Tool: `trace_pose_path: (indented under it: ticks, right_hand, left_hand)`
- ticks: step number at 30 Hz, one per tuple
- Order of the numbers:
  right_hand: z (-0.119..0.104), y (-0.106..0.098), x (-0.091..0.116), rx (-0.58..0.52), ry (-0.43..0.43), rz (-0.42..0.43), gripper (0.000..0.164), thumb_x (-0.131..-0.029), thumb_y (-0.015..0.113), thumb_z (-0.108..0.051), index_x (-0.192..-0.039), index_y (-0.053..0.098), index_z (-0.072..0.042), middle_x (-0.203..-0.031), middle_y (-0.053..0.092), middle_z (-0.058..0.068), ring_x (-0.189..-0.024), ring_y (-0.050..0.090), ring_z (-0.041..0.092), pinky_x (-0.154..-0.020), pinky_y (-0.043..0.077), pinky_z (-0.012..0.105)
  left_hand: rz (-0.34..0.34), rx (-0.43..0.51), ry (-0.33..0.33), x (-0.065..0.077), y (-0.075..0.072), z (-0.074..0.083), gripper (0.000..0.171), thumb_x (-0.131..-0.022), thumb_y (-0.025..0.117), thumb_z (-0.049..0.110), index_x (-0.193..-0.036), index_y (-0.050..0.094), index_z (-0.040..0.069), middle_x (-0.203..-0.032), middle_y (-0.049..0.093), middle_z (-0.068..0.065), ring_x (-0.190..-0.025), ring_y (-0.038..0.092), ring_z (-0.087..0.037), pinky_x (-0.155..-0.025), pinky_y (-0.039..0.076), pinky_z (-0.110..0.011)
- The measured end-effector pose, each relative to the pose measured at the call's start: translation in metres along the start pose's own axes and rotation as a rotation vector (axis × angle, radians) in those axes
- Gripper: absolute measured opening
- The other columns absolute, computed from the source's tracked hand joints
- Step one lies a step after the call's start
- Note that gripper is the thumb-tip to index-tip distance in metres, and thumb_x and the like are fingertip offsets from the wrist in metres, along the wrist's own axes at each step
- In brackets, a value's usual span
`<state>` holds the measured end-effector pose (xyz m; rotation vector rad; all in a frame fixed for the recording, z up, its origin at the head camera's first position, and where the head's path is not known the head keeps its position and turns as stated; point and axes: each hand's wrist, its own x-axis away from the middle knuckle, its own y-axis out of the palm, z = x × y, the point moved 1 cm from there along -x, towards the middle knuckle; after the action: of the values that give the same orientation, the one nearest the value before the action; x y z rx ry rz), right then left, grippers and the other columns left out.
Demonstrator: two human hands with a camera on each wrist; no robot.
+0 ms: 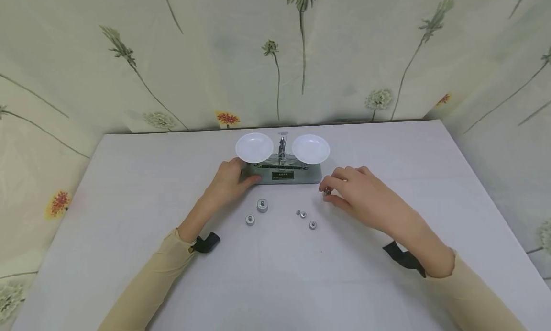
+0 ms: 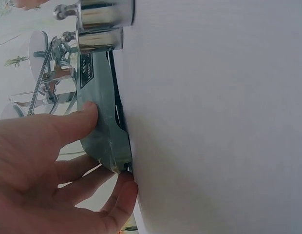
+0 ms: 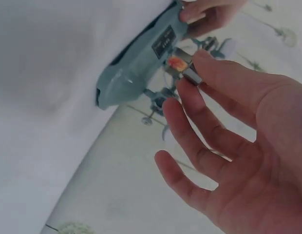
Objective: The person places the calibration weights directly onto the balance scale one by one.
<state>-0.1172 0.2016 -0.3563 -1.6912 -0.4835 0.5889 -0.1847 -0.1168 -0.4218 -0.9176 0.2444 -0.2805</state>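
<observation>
A green-based balance scale (image 1: 307, 177) with two white pans stands toward the table's back. My left hand (image 1: 228, 180) grips the left end of its base; in the left wrist view the thumb lies on the base's front face (image 2: 104, 87) and fingers reach its end and lower edge. Just off the base's right corner, my right hand (image 1: 363, 197) pinches a small metal weight (image 1: 328, 191) between thumb and fingertips. The right wrist view shows that shiny weight (image 3: 192, 75) held above the table, with an orange reflection on it. The other fingers there are spread and loosely bent.
Two larger metal weights, one (image 1: 262, 206) behind the other (image 1: 250, 220), stand in front of the scale. Further right are three smaller ones, including a knobbed weight (image 1: 313, 225). Flower-patterned cloth (image 1: 193, 58) hangs behind the white table (image 1: 275, 283).
</observation>
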Motion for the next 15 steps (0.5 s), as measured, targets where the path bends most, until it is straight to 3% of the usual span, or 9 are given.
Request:
trace_pose_path:
  ticks: [8,15]
  right_hand:
    - [0.000,-0.017,-0.005,0.022,-0.002,0.018,0.024,-0.094,0.085,-0.018,-0.117,0.077,-0.018,-0.106,0.076,0.001,-0.095,0.068,0.022,-0.095,0.053,0.052]
    - [-0.001,-0.020,-0.007,0.024,0.003,0.006,0.024,-0.095,0.084,-0.019,-0.117,0.075,-0.019,-0.106,0.076,0.001,-0.096,0.068,0.023,-0.095,0.052,0.053]
  left_hand:
    - [0.007,0.019,0.006,0.002,-0.001,0.003,0.046,-0.097,0.082,0.023,-0.130,0.066,-0.005,-0.117,0.077,-0.021,-0.089,0.057,-0.026,-0.085,0.055,-0.045]
    - [0.007,-0.001,0.001,0.001,0.001,0.000,0.042,-0.097,0.082,0.025,-0.124,0.068,-0.004,-0.108,0.075,-0.019,-0.085,0.051,-0.025,-0.075,0.043,-0.037]
